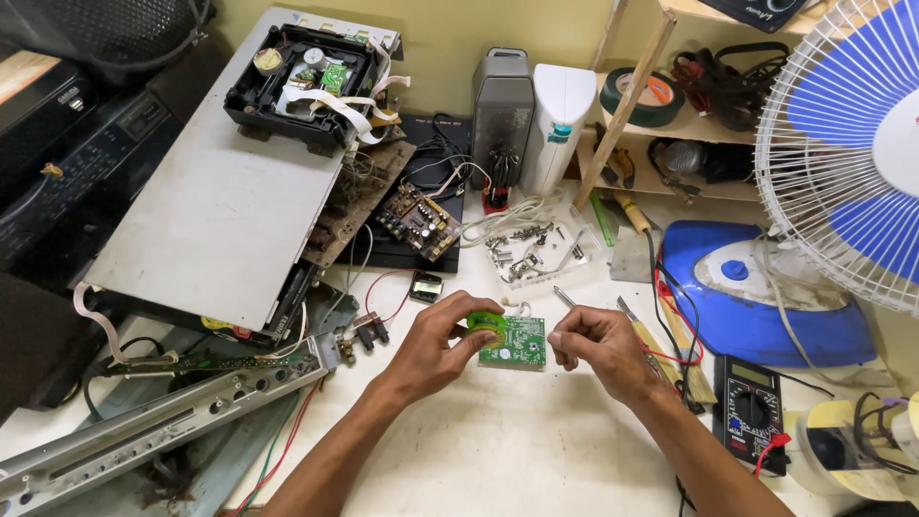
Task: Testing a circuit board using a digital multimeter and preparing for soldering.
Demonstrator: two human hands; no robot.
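Centrally, just below mid-frame, a small green circuit board (514, 342) was held above the white tabletop (498, 450), gripped at its left edge by the left hand (442, 337); the right hand (592, 345) was closed around a thin metal tool (565, 298). At lower right, a multimeter (752, 412) was seen.

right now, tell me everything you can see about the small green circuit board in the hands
The small green circuit board is roughly square, with pale printed traces facing the camera. It is held just above the white table, tilted slightly. The left hand pinches its left edge beside a round green part; the right hand touches its right edge.
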